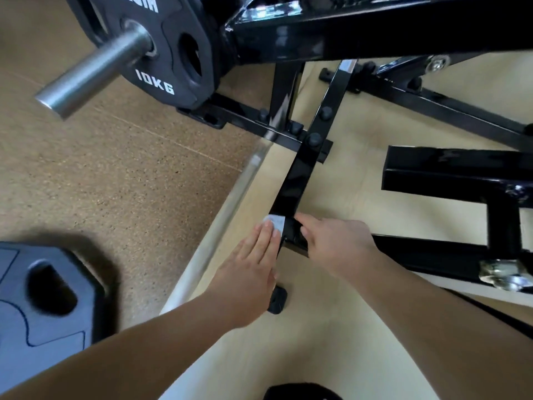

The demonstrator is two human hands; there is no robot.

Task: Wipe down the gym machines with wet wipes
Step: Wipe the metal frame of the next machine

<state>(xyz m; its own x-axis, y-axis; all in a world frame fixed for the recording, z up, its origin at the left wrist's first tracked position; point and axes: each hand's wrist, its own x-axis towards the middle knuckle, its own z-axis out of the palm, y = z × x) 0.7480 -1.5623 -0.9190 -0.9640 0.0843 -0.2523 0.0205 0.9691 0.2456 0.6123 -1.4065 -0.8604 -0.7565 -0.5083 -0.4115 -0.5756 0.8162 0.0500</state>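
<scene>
Left hand [253,264], fingers flat, presses wet wipe [274,222] onto near end of black frame bar [305,168]. Bar runs away up-right. Right hand [331,241] curls around bar's right side.

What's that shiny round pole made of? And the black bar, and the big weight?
The pole looks like bare metal, probably steel: silver-grey with a dull sheen. The black bar seems metal too, under glossy paint that mirrors light. The weight looks matte, perhaps rubber-coated; I can't be sure.
</scene>
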